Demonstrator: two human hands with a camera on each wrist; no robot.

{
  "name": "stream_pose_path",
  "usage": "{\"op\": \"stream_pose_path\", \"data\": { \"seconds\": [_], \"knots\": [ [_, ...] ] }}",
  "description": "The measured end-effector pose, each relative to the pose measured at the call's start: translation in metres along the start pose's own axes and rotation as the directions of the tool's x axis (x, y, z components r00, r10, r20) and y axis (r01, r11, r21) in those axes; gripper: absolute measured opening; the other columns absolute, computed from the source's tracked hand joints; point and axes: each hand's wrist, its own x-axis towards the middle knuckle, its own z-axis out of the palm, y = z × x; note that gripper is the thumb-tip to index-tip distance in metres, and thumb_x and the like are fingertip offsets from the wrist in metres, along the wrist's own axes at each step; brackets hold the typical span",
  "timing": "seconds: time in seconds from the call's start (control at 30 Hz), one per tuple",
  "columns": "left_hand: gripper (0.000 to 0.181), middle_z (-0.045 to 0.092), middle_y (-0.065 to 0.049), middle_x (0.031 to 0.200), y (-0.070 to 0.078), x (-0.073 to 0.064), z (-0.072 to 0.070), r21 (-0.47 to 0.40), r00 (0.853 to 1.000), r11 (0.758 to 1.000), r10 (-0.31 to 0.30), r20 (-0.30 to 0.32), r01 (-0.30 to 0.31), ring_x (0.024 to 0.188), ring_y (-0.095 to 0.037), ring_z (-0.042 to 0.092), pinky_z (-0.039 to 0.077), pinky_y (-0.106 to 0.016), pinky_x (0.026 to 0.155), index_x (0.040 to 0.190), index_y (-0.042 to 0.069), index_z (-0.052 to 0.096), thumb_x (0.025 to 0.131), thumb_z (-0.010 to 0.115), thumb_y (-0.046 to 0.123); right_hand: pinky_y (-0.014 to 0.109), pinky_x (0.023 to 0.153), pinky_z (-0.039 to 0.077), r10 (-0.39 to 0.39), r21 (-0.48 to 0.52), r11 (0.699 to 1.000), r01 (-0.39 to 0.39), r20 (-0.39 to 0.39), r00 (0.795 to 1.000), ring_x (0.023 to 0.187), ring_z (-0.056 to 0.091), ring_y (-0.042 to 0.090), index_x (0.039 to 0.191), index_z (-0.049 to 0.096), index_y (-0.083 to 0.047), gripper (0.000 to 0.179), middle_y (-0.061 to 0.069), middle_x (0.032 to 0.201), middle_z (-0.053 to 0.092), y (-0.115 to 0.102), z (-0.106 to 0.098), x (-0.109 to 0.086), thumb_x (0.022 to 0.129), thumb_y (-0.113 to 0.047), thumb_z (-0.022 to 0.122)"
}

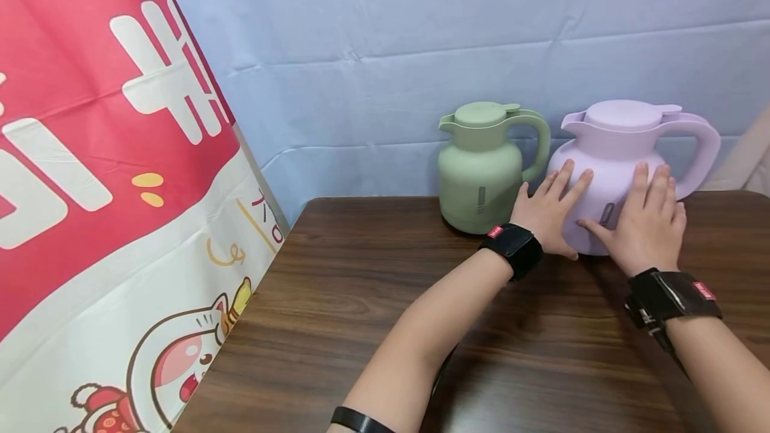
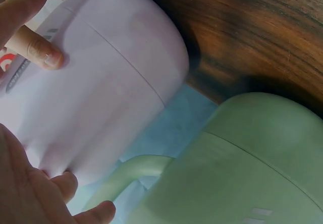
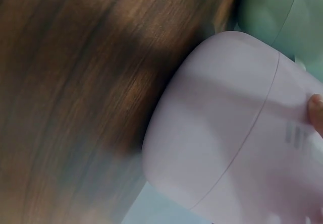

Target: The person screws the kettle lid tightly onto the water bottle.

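Observation:
A lilac vacuum jug (image 1: 625, 152) with a closed lid stands upright near the table's back edge, its spout to the left and handle to the right. My left hand (image 1: 546, 209) rests spread against its left front side. Against the right front side lies my right hand (image 1: 650, 232), fingers pointing up and thumb across the front. In the right wrist view only a thumb tip (image 3: 316, 114) shows on the lilac body. Immediately left of the lilac jug is a green vacuum jug (image 1: 478, 179) of the same shape, its handle (image 1: 541, 146) close behind my left fingers.
Both jugs stand on a dark wood-grain table (image 1: 361, 286). Behind it hangs a pale blue cloth (image 1: 373, 72). A red and white printed banner (image 1: 66, 119) hangs along the left side, beside the table's left edge.

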Motion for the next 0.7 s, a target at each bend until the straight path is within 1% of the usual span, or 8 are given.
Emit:
{"op": "stream_pose_path", "data": {
  "seconds": [0.17,0.4,0.57,0.7],
  "knots": [
    [0.136,-0.026,0.005,0.154,-0.001,0.007,0.002,0.004,1.0,1.0,0.0,0.015,0.0,0.142,-0.007,-0.005,0.018,-0.039,0.111,0.146,0.034,-0.025,0.057,0.068,0.08,0.07,0.102,0.008,0.022,0.007,1.0,-0.022,0.044,0.999,0.138,0.001,0.049,0.151,-0.003,0.0,0.12,0.029,0.153,-0.006,0.003,0.003,0.006,0.071,-0.023,0.084],
    [0.136,-0.024,0.005,0.155,0.002,0.016,0.003,0.004,0.999,1.0,-0.018,0.027,0.017,0.142,-0.007,-0.003,0.02,-0.037,0.111,0.146,0.034,-0.024,0.057,0.069,0.079,0.07,0.103,0.006,0.005,0.014,1.0,-0.006,0.064,0.998,0.137,-0.001,0.051,0.154,0.0,-0.014,0.114,0.03,0.152,-0.008,0.011,0.007,0.013,0.074,-0.025,0.082],
    [0.137,-0.024,0.006,0.154,0.005,0.024,0.006,-0.016,0.999,0.999,-0.035,0.024,0.036,0.142,-0.006,-0.002,0.022,-0.036,0.11,0.146,0.035,-0.025,0.057,0.069,0.08,0.071,0.102,0.007,0.008,0.025,1.0,-0.01,0.068,0.998,0.137,-0.003,0.051,0.154,0.001,-0.016,0.113,0.03,0.152,-0.01,0.016,0.01,0.016,0.075,-0.023,0.081],
    [0.136,-0.025,0.007,0.154,0.003,0.029,0.008,-0.014,0.998,0.998,-0.054,0.024,0.054,0.142,-0.005,0.001,0.023,-0.035,0.109,0.145,0.035,-0.025,0.057,0.069,0.079,0.07,0.102,0.007,0.012,0.033,0.999,-0.015,0.076,0.997,0.138,-0.006,0.048,0.154,-0.001,-0.017,0.113,0.029,0.152,-0.013,0.016,0.015,0.02,0.076,-0.024,0.081]
  ]
}}
